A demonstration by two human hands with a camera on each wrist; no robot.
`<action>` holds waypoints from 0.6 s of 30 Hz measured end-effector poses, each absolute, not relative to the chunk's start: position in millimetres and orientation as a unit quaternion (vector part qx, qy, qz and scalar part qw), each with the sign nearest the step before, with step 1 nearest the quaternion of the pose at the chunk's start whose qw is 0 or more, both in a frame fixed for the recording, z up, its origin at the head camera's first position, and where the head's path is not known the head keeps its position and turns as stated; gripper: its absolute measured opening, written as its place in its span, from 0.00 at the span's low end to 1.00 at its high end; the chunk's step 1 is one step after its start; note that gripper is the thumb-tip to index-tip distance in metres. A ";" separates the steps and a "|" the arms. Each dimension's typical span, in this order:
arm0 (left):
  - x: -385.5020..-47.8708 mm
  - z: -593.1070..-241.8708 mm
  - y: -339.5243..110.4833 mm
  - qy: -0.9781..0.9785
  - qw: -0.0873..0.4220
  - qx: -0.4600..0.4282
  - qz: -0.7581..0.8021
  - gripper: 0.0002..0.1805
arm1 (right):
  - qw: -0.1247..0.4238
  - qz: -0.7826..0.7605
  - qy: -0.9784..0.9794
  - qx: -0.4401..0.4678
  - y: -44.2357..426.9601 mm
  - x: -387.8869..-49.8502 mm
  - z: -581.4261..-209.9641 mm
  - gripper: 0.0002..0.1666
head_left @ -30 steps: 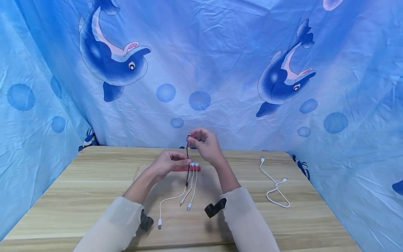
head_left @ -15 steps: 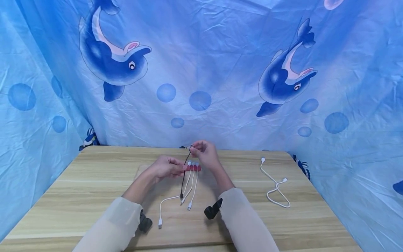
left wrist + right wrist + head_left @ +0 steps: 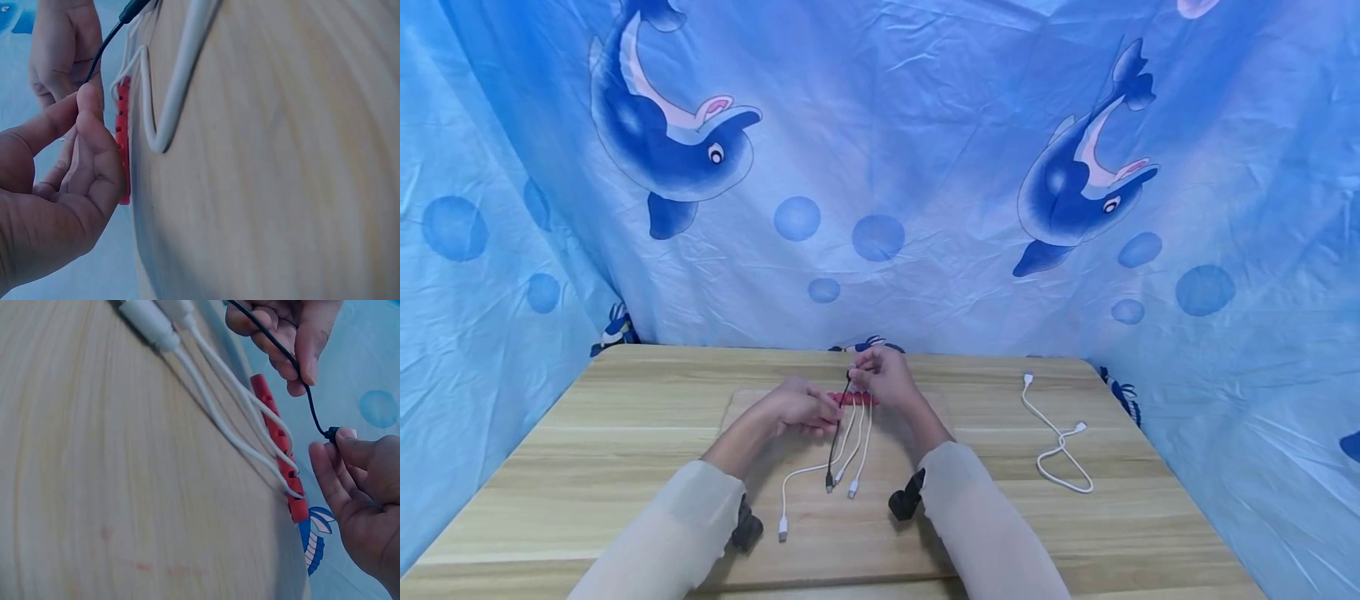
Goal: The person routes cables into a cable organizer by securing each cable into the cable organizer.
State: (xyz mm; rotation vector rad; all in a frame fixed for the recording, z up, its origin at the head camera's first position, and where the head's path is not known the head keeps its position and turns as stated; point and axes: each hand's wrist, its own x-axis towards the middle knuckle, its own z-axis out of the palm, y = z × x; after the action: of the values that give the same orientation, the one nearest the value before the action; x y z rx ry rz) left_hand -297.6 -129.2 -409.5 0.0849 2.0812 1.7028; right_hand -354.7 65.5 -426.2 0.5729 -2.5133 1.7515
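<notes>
A short black USB cable [image 3: 831, 457] runs between my two hands. My left hand [image 3: 801, 406] pinches its cord between thumb and forefinger, seen close in the left wrist view. My right hand [image 3: 375, 494] pinches the plug [image 3: 333, 434] at the cable's upper end; the other black plug [image 3: 829, 482] hangs near the board. Below the hands lies a red notched strip [image 3: 299, 511]. Several white cables [image 3: 867, 450] sit in its notches with their cords trailing toward me. My left fingers cover the strip's left part in the head view.
The strip lies at the back of a wooden board [image 3: 865, 550] on the wooden table [image 3: 587, 450]. Off to the right is a loose, looped white cable [image 3: 1060, 450]. A blue dolphin-print curtain [image 3: 887, 167] hangs behind and at both sides.
My right hand has come down toward the red strip with the upper plug. The left hand has lowered slightly, and the cable's lower plug has dropped toward the board.
</notes>
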 end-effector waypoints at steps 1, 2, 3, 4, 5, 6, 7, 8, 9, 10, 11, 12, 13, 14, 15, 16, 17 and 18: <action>-297.3 -410.0 -128.0 0.755 0.226 0.032 0.615 0.08 | 0.016 0.548 -0.815 0.188 65.6 -355.0 -426.5 0.04; -296.9 -410.3 -126.7 0.758 0.228 0.032 0.611 0.08 | 0.018 0.535 -0.822 0.193 65.7 -355.3 -426.8 0.04; -296.4 -410.6 -125.5 0.760 0.228 0.033 0.608 0.08 | 0.021 0.524 -0.828 0.197 65.6 -355.5 -426.8 0.04; -296.2 -410.9 -124.3 0.763 0.229 0.032 0.603 0.07 | 0.021 0.515 -0.833 0.201 65.6 -355.6 -426.7 0.04; -296.2 -411.1 -123.3 0.767 0.229 0.028 0.599 0.07 | 0.021 0.507 -0.837 0.204 65.4 -355.9 -426.5 0.04; -296.1 -411.2 -122.2 0.771 0.230 0.026 0.594 0.06 | 0.021 0.498 -0.841 0.209 65.3 -356.6 -426.6 0.04; -295.8 -411.0 -121.2 0.774 0.231 0.024 0.589 0.06 | 0.021 0.492 -0.844 0.214 65.1 -357.0 -426.3 0.04; -295.8 -411.0 -120.4 0.777 0.231 0.021 0.584 0.06 | 0.021 0.482 -0.848 0.218 64.8 -357.4 -426.0 0.04; -295.9 -411.1 -119.7 0.780 0.232 0.019 0.581 0.05 | 0.022 0.473 -0.852 0.222 64.4 -357.9 -425.5 0.04; -296.3 -411.2 -119.0 0.783 0.232 0.018 0.576 0.05 | 0.023 0.464 -0.856 0.227 63.8 -358.4 -425.2 0.04; -296.3 -411.4 -118.4 0.787 0.231 0.018 0.572 0.05 | 0.025 0.455 -0.859 0.232 63.5 -359.2 -425.2 0.04; -296.4 -411.4 -117.9 0.790 0.230 0.020 0.568 0.04 | 0.027 0.447 -0.862 0.237 63.0 -359.8 -425.0 0.04; -296.5 -411.6 -117.5 0.793 0.229 0.021 0.564 0.04 | 0.027 0.439 -0.865 0.240 62.4 -359.9 -424.3 0.04; -297.0 -411.9 -117.3 0.796 0.228 0.023 0.561 0.04 | 0.027 0.433 -0.868 0.243 61.9 -360.2 -424.1 0.04; -297.4 -412.4 -117.2 0.798 0.227 0.024 0.558 0.03 | 0.025 0.428 -0.869 0.246 61.5 -360.5 -424.0 0.05; -297.8 -412.6 -117.1 0.801 0.226 0.025 0.554 0.03 | 0.022 0.425 -0.870 0.248 61.1 -360.9 -424.1 0.05; -298.2 -413.0 -117.0 0.804 0.225 0.026 0.550 0.03 | 0.018 0.422 -0.871 0.249 60.8 -361.2 -424.1 0.05; -298.6 -413.4 -117.1 0.806 0.226 0.026 0.546 0.03 | 0.012 0.421 -0.873 0.248 60.3 -361.2 -423.9 0.05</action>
State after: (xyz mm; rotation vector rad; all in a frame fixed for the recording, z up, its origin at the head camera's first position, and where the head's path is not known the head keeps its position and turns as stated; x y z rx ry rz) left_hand -298.6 -117.1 -413.4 0.0729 2.2230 1.5063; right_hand -361.2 60.3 -423.9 0.7745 -2.7198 1.3108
